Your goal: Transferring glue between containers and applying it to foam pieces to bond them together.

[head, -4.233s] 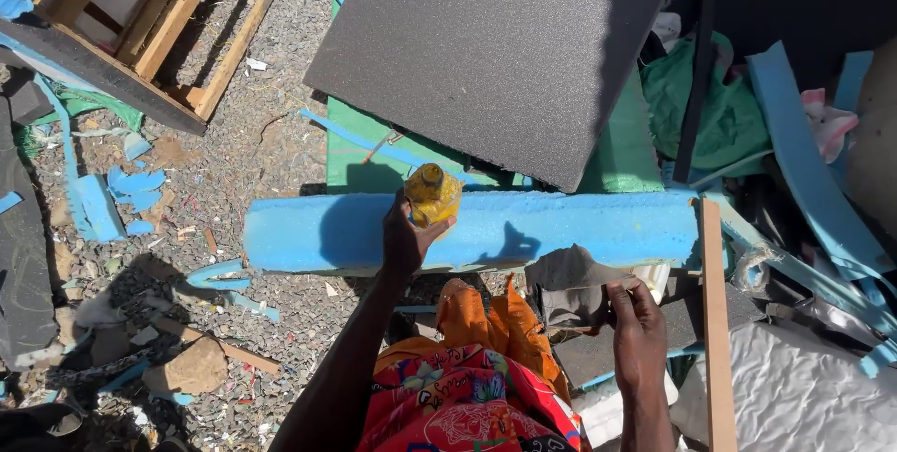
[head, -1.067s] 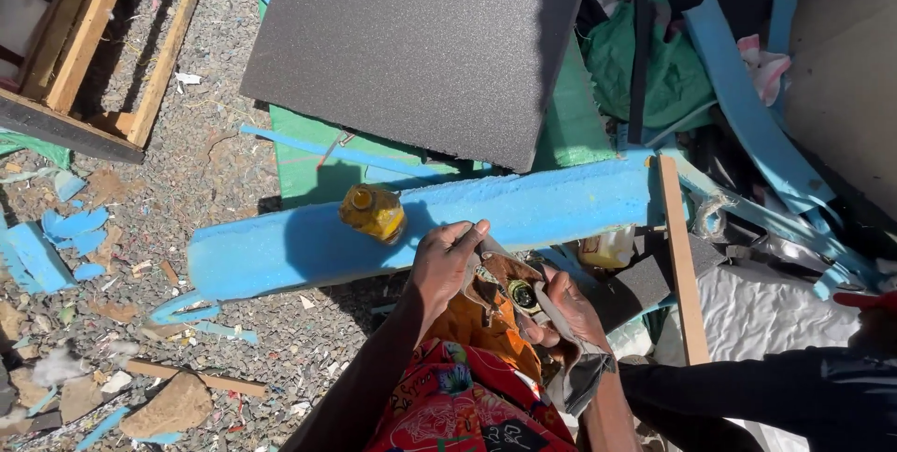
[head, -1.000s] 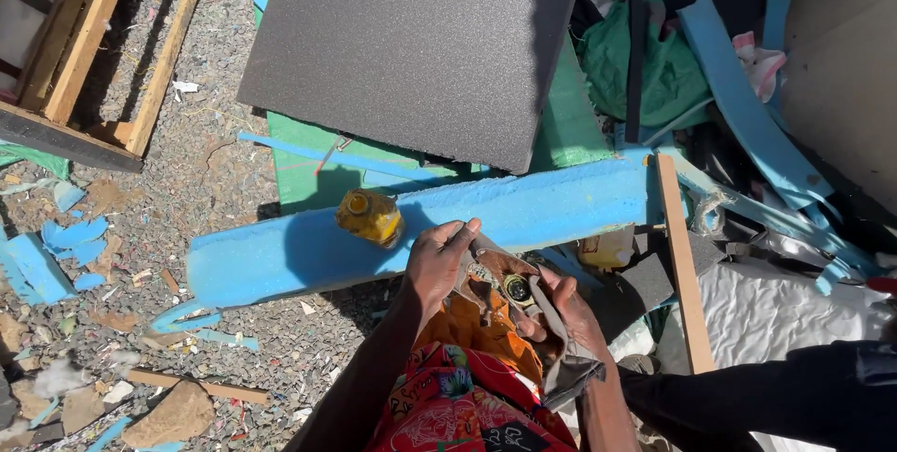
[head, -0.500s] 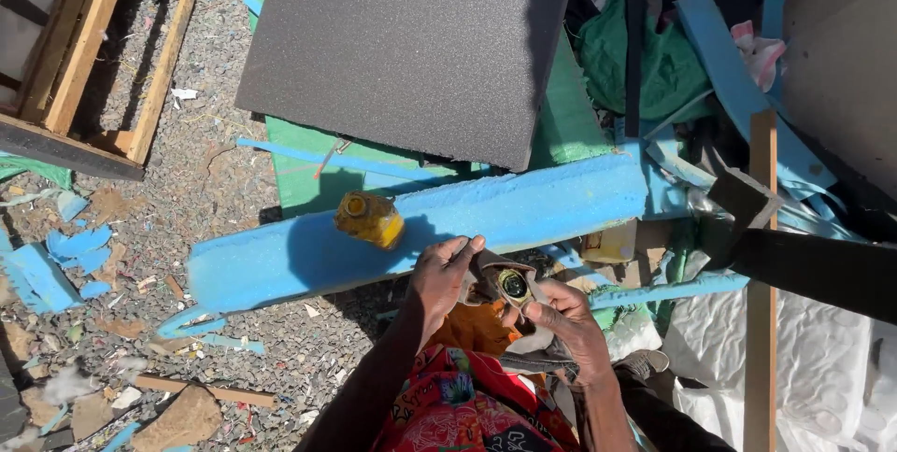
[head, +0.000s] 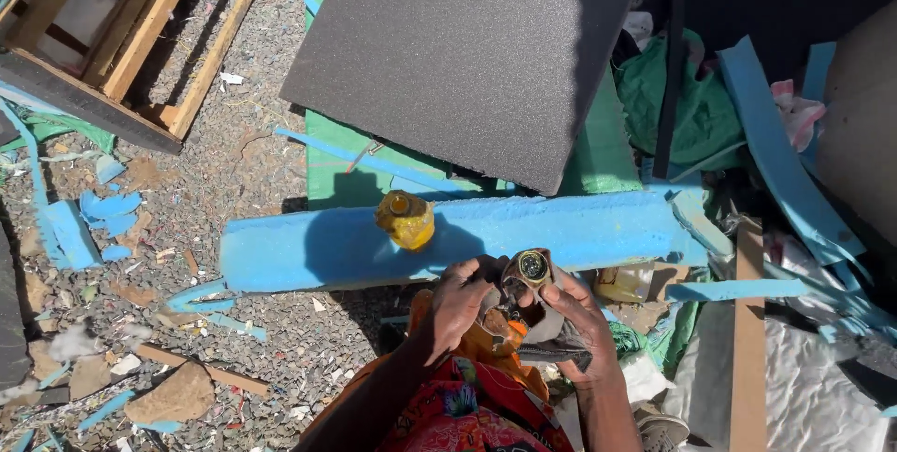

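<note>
Seen from above in a sunlit yard littered with foam offcuts, a person grips a small round cap (head: 533, 266) wrapped in a grey-brown rag (head: 542, 340). The right hand (head: 575, 317) is closed on cap and cloth together; the left hand (head: 458, 301) is curled shut on the rag's other edge. Both work just above the person's lap, close against the near edge of a long blue foam block (head: 561, 228). A yellow bottle (head: 405, 219), its neck open, stands upright on that block, just left of the hands and apart from them.

Judged from this view, the wiping goes best with the cap's open face turned up and the cloth pulled taut between the hands, kept low. Open room is narrow: the bottle sits near the block's near edge and an elbow swing leftward could tip it. A large dark sheet (head: 476, 50) overhangs the block's far side, and a wooden batten (head: 747, 340) crowds the right.
</note>
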